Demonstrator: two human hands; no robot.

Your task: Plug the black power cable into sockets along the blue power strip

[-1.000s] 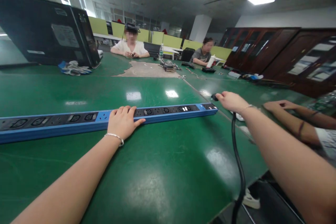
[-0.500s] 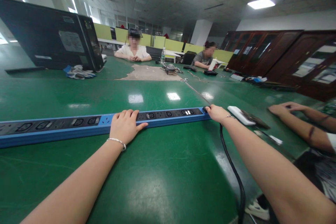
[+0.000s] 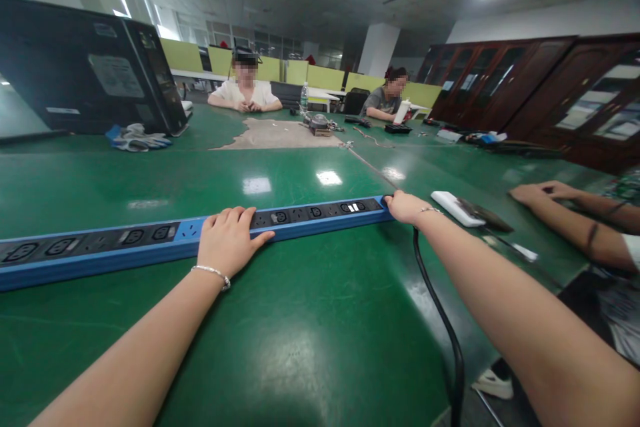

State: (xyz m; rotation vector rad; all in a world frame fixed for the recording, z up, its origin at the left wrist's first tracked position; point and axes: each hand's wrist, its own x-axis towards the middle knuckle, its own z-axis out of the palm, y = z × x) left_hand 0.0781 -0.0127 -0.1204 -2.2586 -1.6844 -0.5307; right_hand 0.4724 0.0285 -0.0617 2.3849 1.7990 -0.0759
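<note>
A long blue power strip [image 3: 190, 231] with black socket panels lies across the green table, running from the left edge to the middle right. My left hand [image 3: 226, 240] rests over the strip near its blue socket section, fingers closed round its far side and thumb along the near side. At the strip's right end, my right hand [image 3: 406, 207] is closed around a dark part where the cable joins. The black cable [image 3: 440, 310] hangs from beneath that hand and runs down past the table's edge.
A black cabinet [image 3: 95, 73] and gloves [image 3: 137, 138] stand at the back left. Two people sit across the green table [image 3: 300, 320]. Right of my right hand are a white power bank-like object [image 3: 457, 209] and another person's hands [image 3: 535, 195].
The strip and both my hands have shifted slightly left in view, with the background also shifting left and up. Both hands keep their places on the strip.
</note>
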